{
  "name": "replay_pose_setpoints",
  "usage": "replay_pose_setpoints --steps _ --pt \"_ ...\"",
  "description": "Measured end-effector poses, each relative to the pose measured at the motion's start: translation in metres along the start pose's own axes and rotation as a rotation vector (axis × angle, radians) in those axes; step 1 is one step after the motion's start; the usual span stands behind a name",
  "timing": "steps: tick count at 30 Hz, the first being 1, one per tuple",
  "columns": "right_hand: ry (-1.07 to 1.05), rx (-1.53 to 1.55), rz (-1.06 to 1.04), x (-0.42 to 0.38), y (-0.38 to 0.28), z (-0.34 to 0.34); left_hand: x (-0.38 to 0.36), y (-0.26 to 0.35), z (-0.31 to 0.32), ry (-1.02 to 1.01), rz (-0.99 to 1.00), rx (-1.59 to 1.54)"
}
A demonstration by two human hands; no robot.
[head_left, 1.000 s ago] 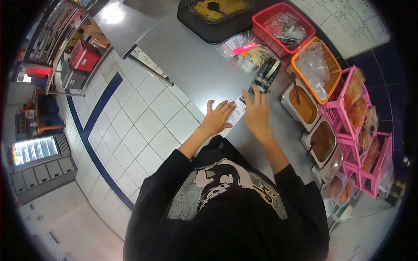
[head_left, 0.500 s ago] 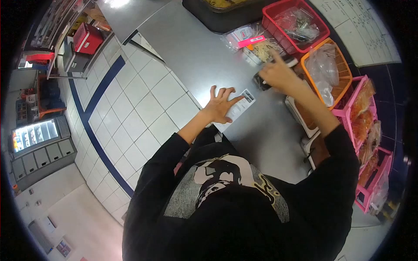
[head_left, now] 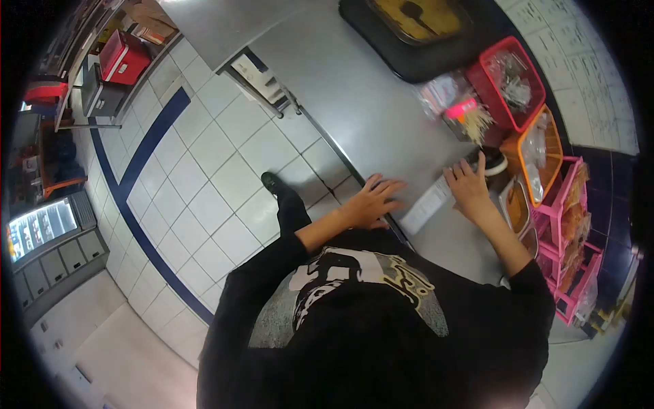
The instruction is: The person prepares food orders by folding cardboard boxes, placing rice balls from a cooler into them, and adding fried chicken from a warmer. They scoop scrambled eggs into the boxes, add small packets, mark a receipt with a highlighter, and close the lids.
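A printed white paper slip (head_left: 425, 210) lies on the steel counter (head_left: 381, 129) close to its front edge. My right hand (head_left: 470, 189) rests over the slip's far end, fingers stretched out and covering part of it. To the left of the slip, my left hand (head_left: 371, 203) is open above the counter edge with its fingers spread, apart from the paper. Just beyond my right hand sits a dark object with a white rim (head_left: 496, 162). A bundle of thin pale sticks (head_left: 477, 124) and a bright pink item (head_left: 461, 108) lie farther back.
Along the back stand a red basket (head_left: 541, 95) of plastic packets, an orange basket (head_left: 553, 160) with clear bags, and pink racks (head_left: 562, 225) of bagged food. A glass dish (head_left: 415, 20) of yellow food holds a dark spoon. White floor tiles (head_left: 204, 150) lie left.
My right hand has come from the dark object down onto the slip's far end. My left hand has let go of the slip and moved off its left side. The view has shifted.
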State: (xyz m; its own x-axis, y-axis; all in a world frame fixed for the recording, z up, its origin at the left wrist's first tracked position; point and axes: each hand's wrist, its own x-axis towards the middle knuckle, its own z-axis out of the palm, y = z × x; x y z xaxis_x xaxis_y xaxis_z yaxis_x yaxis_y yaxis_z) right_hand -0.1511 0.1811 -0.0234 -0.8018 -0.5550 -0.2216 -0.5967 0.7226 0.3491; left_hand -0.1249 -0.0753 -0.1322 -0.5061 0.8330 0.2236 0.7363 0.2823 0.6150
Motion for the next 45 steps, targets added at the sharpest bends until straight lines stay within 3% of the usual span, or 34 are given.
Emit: replay_pose_setpoints --steps 4,5,6,7,8,10,12,13,14,15,17,18,19,20,22,24,25,27,28,29,30,32,33,35,36,37,40,41,43,45 --pt "-0.353 0.495 0.097 0.118 -0.095 -0.064 -0.117 -0.069 -0.072 0.062 -0.072 -0.132" --pt "-0.486 0.582 0.021 0.164 -0.137 -0.079 -0.155 -0.087 -0.093 0.103 -0.222 -0.186" --pt "-0.288 0.772 -0.034 0.196 -0.189 -0.067 -0.195 -0.112 -0.114 0.15 -0.365 -0.234" --pt "-0.186 1.053 -0.113 0.23 -0.234 -0.094 -0.241 -0.142 -0.132 0.309 -0.31 -0.121" --pt "-0.083 1.312 -0.246 0.261 -0.281 -0.079 -0.272 -0.137 -0.179 0.44 -0.664 -0.439" --pt "0.071 1.345 -0.262 0.309 -0.338 -0.093 -0.355 -0.17 -0.214 0.721 -0.935 -0.44" --pt "-0.113 1.525 0.087 0.358 -0.348 -0.107 -0.432 -0.194 -0.255 0.966 -1.036 -0.369" --pt "-0.199 1.857 0.269 0.378 -0.343 -0.12 -0.466 -0.206 -0.272 1.085 -1.049 -0.392" --pt "-0.264 1.721 0.39 0.401 -0.334 -0.15 -0.501 -0.219 -0.286 1.209 -1.049 -0.414" --pt "0.204 1.364 0.186 0.429 -0.346 -0.089 -0.526 -0.229 -0.304 1.302 -1.069 -0.426" --pt "0.277 1.228 0.116 0.473 -0.345 -0.064 -0.565 -0.249 -0.334 1.456 -1.121 -0.465" --pt "0.101 1.182 0.132 0.503 -0.348 -0.067 -0.589 -0.262 -0.35 1.514 -1.155 -0.48" --pt "0.103 1.106 -0.004 0.53 -0.358 -0.09 -0.613 -0.274 -0.358 1.593 -1.177 -0.481" --pt "-0.163 1.317 0.137 0.561 -0.372 -0.113 -0.637 -0.286 -0.367 1.666 -1.191 -0.488" --pt "-0.063 1.21 -0.284 0.652 -0.404 -0.087 -0.685 -0.317 -0.362 1.845 -1.203 -0.52" --pt "-0.043 0.953 -0.459 0.75 -0.447 -0.138 -0.731 -0.361 -0.322 1.849 -1.429 -0.459" --pt "-0.06 0.92 -0.533 0.794 -0.474 -0.165 -0.77 -0.381 -0.28 1.683 -1.654 -0.234" --pt "0.029 0.949 -0.703 0.885 -0.532 -0.235 -0.8 -0.381 -0.259 1.483 -2.064 -0.265" --pt "0.041 0.95 -0.755 0.923 -0.562 -0.278 -0.832 -0.387 -0.224 0.902 -2.196 -0.225" --pt "0.059 0.952 -0.8 0.964 -0.591 -0.32 -0.847 -0.379 -0.22 0.751 -2.177 -0.255" --pt "0.101 0.964 -0.896 1.008 -0.618 -0.353 -0.873 -0.37 -0.235 0.057 -1.749 -0.083" --pt "0.135 0.955 -1.01 1.089 -0.668 -0.417 -0.876 -0.372 -0.261 0.742 -2.177 -0.637" --pt "0.207 0.8 -1.025 1.135 -0.69 -0.451 -0.882 -0.378 -0.274 0.909 -2.283 -0.637" --pt "0.176 0.819 -1.023 1.21 -0.729 -0.542 -0.904 -0.406 -0.277 1.036 -2.381 -0.46" --pt "0.452 0.853 -1.154 1.265 -0.753 -0.565 -0.915 -0.422 -0.295 1.069 -2.411 -0.383" --pt "0.443 0.904 -1.161 1.287 -0.766 -0.626 -0.929 -0.442 -0.304 1.097 -2.425 -0.313" --pt "0.641 0.851 -1.06 1.36 -0.801 -0.772 -0.991 -0.519 -0.341 1.31 -2.304 -0.21" --pt "0.742 0.905 -1.145 1.393 -0.813 -0.812 -1.02 -0.542 -0.361 1.396 -2.238 -0.186" --pt "0.979 0.884 -1.212 1.458 -0.834 -0.897 -1.096 -0.619 -0.439 0.825 -2.183 -0.053" --pt "1.143 0.764 -1.169 1.512 -0.855 -0.971 -1.157 -0.676 -0.541 1.68 -1.786 0.153"
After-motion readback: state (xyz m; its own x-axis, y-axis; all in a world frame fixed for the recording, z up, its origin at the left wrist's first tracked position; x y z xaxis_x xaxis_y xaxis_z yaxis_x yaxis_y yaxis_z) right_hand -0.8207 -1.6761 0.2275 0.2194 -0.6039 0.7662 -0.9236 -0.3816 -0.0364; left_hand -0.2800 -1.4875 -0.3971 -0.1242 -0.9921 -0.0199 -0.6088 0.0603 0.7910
